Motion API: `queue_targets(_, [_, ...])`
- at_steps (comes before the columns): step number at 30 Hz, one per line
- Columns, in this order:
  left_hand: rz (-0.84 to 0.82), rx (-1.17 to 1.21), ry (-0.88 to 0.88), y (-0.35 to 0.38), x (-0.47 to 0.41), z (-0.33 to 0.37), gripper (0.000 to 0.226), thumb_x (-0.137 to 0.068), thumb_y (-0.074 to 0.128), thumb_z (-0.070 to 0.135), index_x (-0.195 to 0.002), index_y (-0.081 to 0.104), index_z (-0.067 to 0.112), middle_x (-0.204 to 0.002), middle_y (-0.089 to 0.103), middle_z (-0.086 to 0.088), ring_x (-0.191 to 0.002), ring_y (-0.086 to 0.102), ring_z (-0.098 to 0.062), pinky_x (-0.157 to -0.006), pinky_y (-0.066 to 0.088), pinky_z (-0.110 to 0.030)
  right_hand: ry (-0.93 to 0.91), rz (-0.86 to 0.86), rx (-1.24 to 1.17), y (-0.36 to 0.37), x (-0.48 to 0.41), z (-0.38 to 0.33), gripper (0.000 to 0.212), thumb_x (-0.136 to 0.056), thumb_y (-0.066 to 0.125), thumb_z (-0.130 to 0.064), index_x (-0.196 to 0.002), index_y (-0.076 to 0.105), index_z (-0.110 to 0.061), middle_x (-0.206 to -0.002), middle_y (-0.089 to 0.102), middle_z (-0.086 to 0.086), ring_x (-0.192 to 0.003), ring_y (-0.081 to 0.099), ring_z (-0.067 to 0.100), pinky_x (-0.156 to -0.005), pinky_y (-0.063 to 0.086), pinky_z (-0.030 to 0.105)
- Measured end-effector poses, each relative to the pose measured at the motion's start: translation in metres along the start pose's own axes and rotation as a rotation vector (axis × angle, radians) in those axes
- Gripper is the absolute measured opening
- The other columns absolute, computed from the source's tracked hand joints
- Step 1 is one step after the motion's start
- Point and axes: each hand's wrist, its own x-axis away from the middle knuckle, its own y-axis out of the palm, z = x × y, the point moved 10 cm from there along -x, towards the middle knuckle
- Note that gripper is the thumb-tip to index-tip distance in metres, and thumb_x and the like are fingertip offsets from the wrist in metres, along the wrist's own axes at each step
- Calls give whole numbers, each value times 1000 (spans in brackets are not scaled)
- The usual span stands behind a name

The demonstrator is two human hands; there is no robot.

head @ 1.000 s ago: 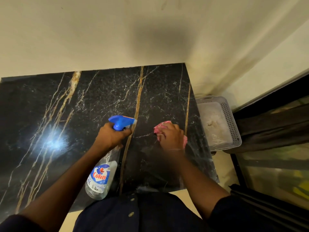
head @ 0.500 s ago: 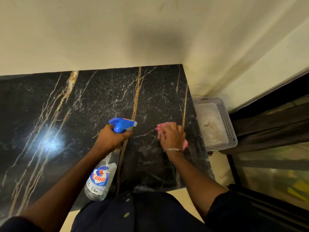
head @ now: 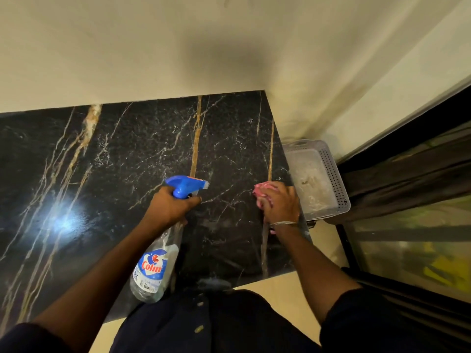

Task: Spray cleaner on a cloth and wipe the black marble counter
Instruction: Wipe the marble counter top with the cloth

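The black marble counter point(head: 122, 174) with gold and white veins fills the middle and left of the view. My left hand point(head: 169, 207) grips the neck of a clear Colin spray bottle point(head: 153, 266) with a blue trigger head, held above the counter with the nozzle pointing right. My right hand point(head: 281, 203) holds a bunched pink cloth point(head: 260, 191) and presses it on the counter close to the right edge. Most of the cloth is hidden under that hand.
A grey perforated plastic basket point(head: 336, 174) stands just past the counter's right edge, beside my right hand. A cream wall runs behind the counter. A dark-framed glass panel point(head: 407, 238) is at the right. A bright light glare lies on the counter's left part.
My right hand has slid the pink cloth rightwards, from near the middle gold vein to the counter's right edge. The left hand keeps the bottle in about the same place.
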Motion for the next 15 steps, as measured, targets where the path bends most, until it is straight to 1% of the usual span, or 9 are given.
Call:
queue_targets(3, [2, -3, 32, -3, 5, 2, 17, -84, 74, 22, -95, 62, 15, -89, 68, -7, -80, 66, -19, -64, 49, -26, 147, 26, 11, -17, -9, 40, 30, -89, 62, -27, -119, 65, -30, -125, 51, -3, -110, 42, 25, -85, 39, 40])
queue_targets(6, [1, 11, 34, -6, 8, 3, 16, -85, 73, 20, -96, 62, 14, -89, 67, -7, -77, 65, -17, -59, 46, -22, 239, 61, -4, -16, -5, 42, 29, -87, 64, -27, -116, 66, -30, -124, 50, -2, -109, 42, 27, -84, 38, 41])
queue_targets(8, [3, 13, 36, -8, 9, 1, 17, -85, 73, 20, -97, 62, 14, -90, 68, -9, -79, 66, -19, -60, 47, -23, 280, 89, -18, -12, 2, 31, 29, -87, 65, -28, -116, 65, -29, -123, 50, -2, -107, 42, 28, -83, 38, 39])
queue_targets(9, [-1, 14, 37, -9, 9, 0, 18, -85, 73, 20, -98, 62, 14, -91, 69, -9, -81, 67, -21, -61, 48, -24, 264, 90, -23, -8, 6, 20, 29, -87, 64, -30, -116, 65, -29, -122, 51, -2, -105, 42, 27, -83, 38, 37])
queue_targets(11, [-12, 15, 41, -11, 7, -1, 20, -85, 73, 21, -100, 62, 12, -92, 69, -11, -83, 68, -24, -64, 50, -26, 163, 48, -12, 6, 13, -14, 28, -87, 62, -34, -115, 64, -31, -122, 50, -3, -104, 42, 25, -84, 40, 37])
queue_targets(15, [-18, -11, 47, -17, 6, -3, 21, -84, 73, 22, -98, 63, 10, -90, 70, -13, -78, 67, -21, -64, 50, -26, -61, -59, 10, 42, 37, -100, 28, -87, 55, -44, -114, 59, -38, -128, 47, -7, -110, 41, 20, -90, 42, 38])
